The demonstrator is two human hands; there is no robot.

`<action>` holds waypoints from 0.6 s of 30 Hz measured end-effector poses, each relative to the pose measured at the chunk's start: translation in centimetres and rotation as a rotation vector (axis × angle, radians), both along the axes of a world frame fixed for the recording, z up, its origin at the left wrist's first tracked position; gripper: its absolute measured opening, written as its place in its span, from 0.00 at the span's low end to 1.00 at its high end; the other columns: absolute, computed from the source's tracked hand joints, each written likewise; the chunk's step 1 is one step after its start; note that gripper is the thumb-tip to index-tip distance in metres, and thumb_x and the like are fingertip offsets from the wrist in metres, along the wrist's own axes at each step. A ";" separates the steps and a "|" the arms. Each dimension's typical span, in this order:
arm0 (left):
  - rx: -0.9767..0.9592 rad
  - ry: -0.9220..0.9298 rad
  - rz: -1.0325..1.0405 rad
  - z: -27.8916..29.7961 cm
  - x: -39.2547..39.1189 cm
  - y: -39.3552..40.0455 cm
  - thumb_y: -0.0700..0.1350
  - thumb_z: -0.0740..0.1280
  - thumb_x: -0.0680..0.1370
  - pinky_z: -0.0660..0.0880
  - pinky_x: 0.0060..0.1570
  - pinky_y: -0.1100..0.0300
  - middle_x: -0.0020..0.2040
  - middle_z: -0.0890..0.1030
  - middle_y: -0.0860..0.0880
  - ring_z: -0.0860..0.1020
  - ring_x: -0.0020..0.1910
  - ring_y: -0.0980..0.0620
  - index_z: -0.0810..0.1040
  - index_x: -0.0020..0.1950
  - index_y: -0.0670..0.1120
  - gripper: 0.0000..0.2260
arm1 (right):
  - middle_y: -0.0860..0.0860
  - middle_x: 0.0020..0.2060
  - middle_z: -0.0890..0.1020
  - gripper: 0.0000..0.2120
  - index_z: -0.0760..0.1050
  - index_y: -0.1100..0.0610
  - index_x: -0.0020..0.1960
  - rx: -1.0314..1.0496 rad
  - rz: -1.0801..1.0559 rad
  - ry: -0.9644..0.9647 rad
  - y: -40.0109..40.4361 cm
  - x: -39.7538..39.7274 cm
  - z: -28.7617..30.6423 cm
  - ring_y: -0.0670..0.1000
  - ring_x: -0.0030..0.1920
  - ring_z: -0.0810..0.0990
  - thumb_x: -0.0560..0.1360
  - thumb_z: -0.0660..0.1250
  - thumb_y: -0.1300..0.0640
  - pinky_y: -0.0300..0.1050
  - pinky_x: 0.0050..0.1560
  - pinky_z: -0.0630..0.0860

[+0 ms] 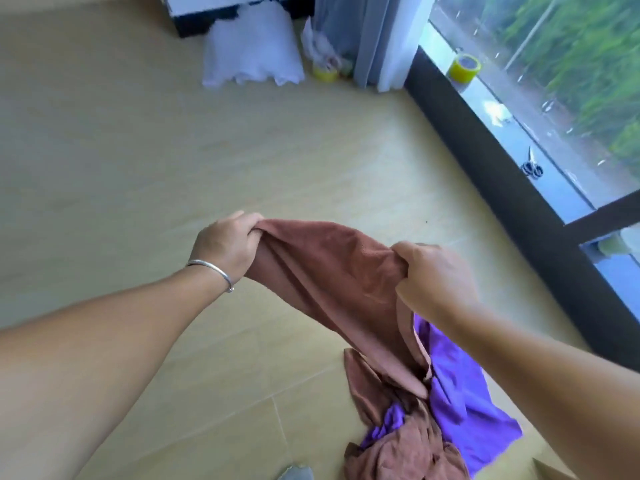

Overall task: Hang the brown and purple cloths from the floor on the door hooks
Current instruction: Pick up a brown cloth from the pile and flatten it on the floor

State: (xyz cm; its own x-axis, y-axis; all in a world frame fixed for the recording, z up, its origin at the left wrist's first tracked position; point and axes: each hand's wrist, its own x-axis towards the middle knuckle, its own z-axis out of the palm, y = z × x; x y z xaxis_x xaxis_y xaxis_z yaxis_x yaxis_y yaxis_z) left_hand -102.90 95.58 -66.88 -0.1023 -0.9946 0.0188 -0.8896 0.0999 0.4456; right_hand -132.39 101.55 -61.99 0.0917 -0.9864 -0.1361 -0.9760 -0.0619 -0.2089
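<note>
Head view, looking down at a pale wood-pattern floor [138, 150]. The left hand [228, 245], with a silver bangle [211, 268] at the wrist, grips one upper corner of the brown cloth [322, 271], its fingers curled round the bunched edge. The right hand [433, 275] grips the opposite upper corner, fingers likewise closed on the fabric. Between the two hands the cloth is stretched in a sagging band; below the right hand it hangs down in folds, and its lower end lies crumpled on the floor near the bottom edge of the view.

The purple cloth [460, 393] lies on the floor, partly under and beside the brown cloth's trailing end; a small fold of purple shows through the brown heap.

Along the right side runs a dark window frame [502, 188] with a sill carrying a yellow tape roll [465, 66] and a pair of scissors [532, 168]. At the far end of the floor lie a white pillow [252, 50] and, just beside it, a second yellow tape roll [325, 73] at the foot of a pale curtain [374, 36].
</note>
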 end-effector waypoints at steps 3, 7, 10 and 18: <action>-0.111 0.028 0.099 6.4 4.5 -2.5 0.47 0.60 0.79 0.73 0.43 0.51 0.49 0.81 0.45 0.78 0.48 0.39 0.80 0.56 0.50 0.11 | 0.48 0.36 0.77 0.09 0.70 0.52 0.38 -0.089 0.030 -0.035 -4.3 3.5 5.4 0.56 0.40 0.76 0.63 0.52 0.54 0.45 0.33 0.63; -0.237 0.006 0.178 14.0 10.7 -4.4 0.48 0.62 0.77 0.75 0.44 0.51 0.49 0.82 0.46 0.78 0.49 0.39 0.81 0.55 0.52 0.11 | 0.46 0.41 0.80 0.17 0.78 0.49 0.46 -0.220 0.033 -0.095 -8.3 8.2 11.6 0.55 0.42 0.77 0.63 0.60 0.63 0.45 0.38 0.72; -0.282 0.006 0.158 18.7 14.8 -4.4 0.50 0.60 0.75 0.75 0.42 0.51 0.44 0.82 0.48 0.78 0.45 0.41 0.82 0.52 0.52 0.12 | 0.46 0.41 0.80 0.16 0.78 0.48 0.49 -0.256 0.105 -0.100 -9.8 11.2 14.7 0.55 0.42 0.78 0.65 0.63 0.63 0.46 0.40 0.74; -0.125 -0.216 -0.136 19.9 22.1 3.8 0.53 0.76 0.71 0.63 0.29 0.63 0.32 0.70 0.56 0.72 0.30 0.51 0.82 0.43 0.55 0.05 | 0.47 0.44 0.82 0.12 0.78 0.53 0.50 -0.155 0.423 0.047 -6.1 16.2 12.5 0.53 0.51 0.77 0.67 0.64 0.58 0.45 0.41 0.75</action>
